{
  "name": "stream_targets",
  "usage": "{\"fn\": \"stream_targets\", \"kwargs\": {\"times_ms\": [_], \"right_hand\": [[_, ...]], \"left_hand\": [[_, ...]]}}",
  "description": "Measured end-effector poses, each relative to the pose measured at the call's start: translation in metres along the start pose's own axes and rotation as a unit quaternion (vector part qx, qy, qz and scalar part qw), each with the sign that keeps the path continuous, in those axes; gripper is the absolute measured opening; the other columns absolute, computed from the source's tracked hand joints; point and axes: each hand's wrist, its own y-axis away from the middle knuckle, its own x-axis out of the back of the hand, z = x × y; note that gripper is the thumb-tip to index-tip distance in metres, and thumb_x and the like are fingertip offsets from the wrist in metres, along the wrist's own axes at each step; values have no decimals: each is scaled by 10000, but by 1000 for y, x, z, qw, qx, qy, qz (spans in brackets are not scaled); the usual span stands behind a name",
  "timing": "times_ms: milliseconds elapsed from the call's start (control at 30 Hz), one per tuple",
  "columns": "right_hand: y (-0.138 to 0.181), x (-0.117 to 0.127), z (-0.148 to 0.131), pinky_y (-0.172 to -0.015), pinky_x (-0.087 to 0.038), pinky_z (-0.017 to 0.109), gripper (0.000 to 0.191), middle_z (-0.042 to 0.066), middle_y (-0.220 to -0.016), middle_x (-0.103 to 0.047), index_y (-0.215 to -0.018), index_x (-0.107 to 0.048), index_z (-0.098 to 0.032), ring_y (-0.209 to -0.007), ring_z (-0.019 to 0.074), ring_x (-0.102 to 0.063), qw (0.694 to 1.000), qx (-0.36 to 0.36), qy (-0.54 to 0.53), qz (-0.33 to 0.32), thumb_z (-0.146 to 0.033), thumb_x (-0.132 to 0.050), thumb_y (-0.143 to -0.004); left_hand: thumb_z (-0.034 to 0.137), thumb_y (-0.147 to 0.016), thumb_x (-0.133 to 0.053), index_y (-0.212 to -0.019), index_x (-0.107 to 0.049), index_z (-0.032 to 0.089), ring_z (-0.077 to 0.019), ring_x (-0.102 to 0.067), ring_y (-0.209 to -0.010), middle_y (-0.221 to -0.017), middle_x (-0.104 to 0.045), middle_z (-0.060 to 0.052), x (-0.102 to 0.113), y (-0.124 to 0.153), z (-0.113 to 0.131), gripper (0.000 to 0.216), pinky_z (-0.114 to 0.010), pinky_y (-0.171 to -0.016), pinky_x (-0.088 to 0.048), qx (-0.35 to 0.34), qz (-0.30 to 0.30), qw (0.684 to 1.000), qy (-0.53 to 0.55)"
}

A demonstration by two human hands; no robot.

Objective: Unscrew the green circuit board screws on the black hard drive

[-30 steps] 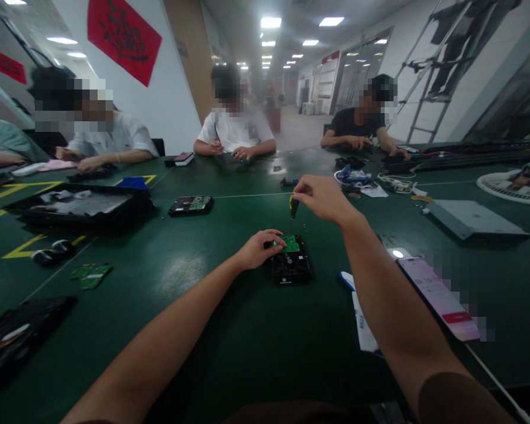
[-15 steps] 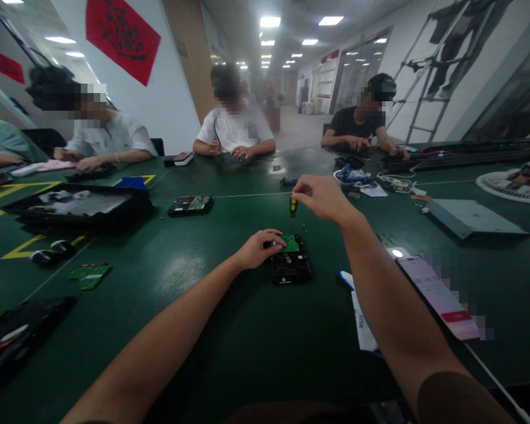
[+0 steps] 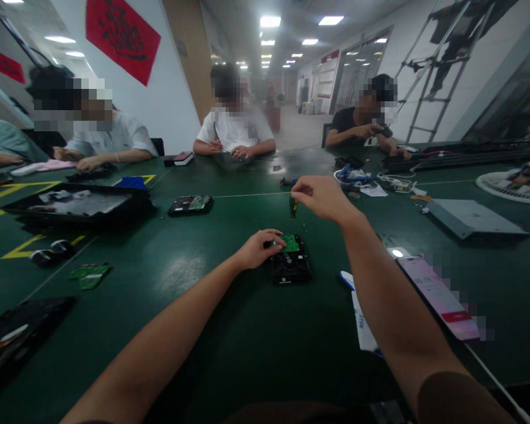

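Observation:
A black hard drive (image 3: 290,268) lies on the green table in front of me, its green circuit board (image 3: 290,242) facing up at the far end. My left hand (image 3: 261,248) grips the drive's left side, fingertips over the board's edge. Above the far end, my right hand (image 3: 320,197) pinches the top of a small screwdriver (image 3: 293,207) with a dark and yellow handle. It stands upright, its thin shaft pointing down at the board; whether the tip sits in a screw is too small to tell. A few tiny screws (image 3: 304,228) lie just beyond the drive.
Another hard drive (image 3: 190,205) and a black tray (image 3: 83,206) lie to the left, with a loose circuit board (image 3: 89,275) nearer. A phone (image 3: 439,297) and a white-blue packet (image 3: 363,324) flank my right forearm; a metal box (image 3: 477,219) lies farther right. Several people sit opposite.
The screwdriver's handle has turned slightly in my right fingers. My left hand and the hard drive stay put. Across the table, the person at right has raised a hand holding a dark object.

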Motion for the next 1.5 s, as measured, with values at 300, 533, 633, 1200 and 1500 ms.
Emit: {"fn": "stream_targets", "kwargs": {"times_ms": [300, 533, 633, 1200, 1500], "right_hand": [[0, 1, -2, -777, -473, 362, 88, 55, -897, -756, -910, -724, -214, -830, 212, -671, 1000, -21, 23, 0, -296, -703, -883], [0, 4, -4, -802, -485, 380, 93, 52, -923, -761, -911, -740, -232, -851, 217, -679, 1000, -17, 22, -5, -274, -658, -907], [0, 2, -4, -777, -487, 373, 64, 51, -894, -757, -885, -727, -224, -822, 210, -678, 999, -23, 26, 7, -269, -681, -889], [0, -1, 1, -768, -488, 366, 93, 51, -884, -759, -895, -718, -221, -828, 219, -685, 999, -19, 30, 14, -308, -691, -876], [0, 2, -3, -786, -505, 392, 80, 57, -893, -766, -901, -742, -230, -841, 226, -693, 999, -23, 27, -2, -280, -682, -884]], "left_hand": [[257, -957, -661, -1088, -772, 236, -270, -618, -1265, -1355, -660, -100, 2, 0, 3, 174, -521, -1123, -442, 5, -4, 1000, -5], [265, -957, -662, -1078, -774, 238, -266, -625, -1257, -1360, -657, -100, 1, 0, 3, 167, -529, -1130, -441, 10, -6, 1000, 5], [263, -957, -661, -1071, -776, 234, -269, -624, -1261, -1351, -662, -102, 1, 0, 4, 164, -527, -1132, -440, 11, -3, 1000, 6], [270, -957, -657, -1067, -773, 232, -271, -624, -1260, -1348, -663, -102, 1, 0, 6, 164, -516, -1125, -446, 10, -2, 1000, 1], [259, -956, -661, -1065, -773, 235, -268, -624, -1252, -1344, -663, -96, 2, 0, 6, 158, -522, -1121, -446, 10, -2, 1000, -4]]}}
